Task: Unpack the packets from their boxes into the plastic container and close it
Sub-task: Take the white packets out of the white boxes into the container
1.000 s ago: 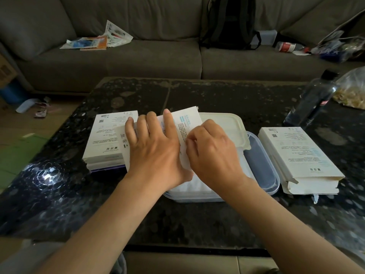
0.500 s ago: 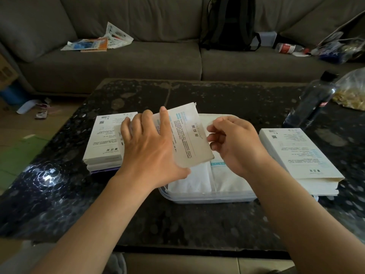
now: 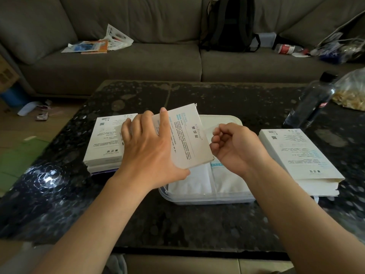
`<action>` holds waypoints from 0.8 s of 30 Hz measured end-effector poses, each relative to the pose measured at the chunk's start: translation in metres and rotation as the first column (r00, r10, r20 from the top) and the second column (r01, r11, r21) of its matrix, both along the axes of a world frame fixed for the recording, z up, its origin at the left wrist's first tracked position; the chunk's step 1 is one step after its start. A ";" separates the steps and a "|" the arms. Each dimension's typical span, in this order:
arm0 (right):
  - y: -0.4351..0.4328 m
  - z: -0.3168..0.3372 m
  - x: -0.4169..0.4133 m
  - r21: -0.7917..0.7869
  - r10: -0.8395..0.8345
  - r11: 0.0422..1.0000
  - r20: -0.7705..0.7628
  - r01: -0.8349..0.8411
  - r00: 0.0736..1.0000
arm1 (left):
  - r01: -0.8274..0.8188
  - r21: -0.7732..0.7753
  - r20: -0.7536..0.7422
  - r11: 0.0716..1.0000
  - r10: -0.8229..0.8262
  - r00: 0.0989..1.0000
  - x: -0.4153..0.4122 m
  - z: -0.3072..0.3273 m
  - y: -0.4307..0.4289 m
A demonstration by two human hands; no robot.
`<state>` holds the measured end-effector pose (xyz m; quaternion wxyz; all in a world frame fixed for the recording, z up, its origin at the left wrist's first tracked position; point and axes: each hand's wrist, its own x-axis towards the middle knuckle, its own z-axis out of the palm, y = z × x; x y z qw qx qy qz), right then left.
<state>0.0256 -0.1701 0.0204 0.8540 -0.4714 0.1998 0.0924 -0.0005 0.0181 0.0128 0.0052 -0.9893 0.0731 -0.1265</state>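
Left hand (image 3: pixel 150 153) with a grip on a white box (image 3: pixel 187 139); right hand (image 3: pixel 235 147) beside it, curled, empty.

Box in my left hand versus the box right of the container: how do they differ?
The held box is raised and tilted over the container, gripped by the left hand; the right box lies flat on the table, untouched. The held box looks thin; the right box looks thicker. Both are white with printed text.

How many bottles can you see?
2. A dark bottle stands on the table, far right. A red-labelled bottle lies on the sofa, right of the backpack. More may be hidden.
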 end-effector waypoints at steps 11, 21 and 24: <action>-0.002 -0.002 0.002 0.027 -0.156 0.987 -0.013 0.156 0.988 | 0.013 -0.020 -0.003 1.000 -0.013 1.000 0.001 -0.001 0.004; 0.001 0.002 -0.003 -0.240 -0.143 0.957 0.101 0.163 0.985 | 0.001 -0.028 -0.017 1.000 -0.001 1.000 0.003 -0.002 0.007; 0.005 -0.003 -0.004 -0.721 0.180 0.691 0.251 0.059 0.951 | 0.000 -0.025 -0.007 1.000 -0.001 1.000 0.003 -0.002 0.008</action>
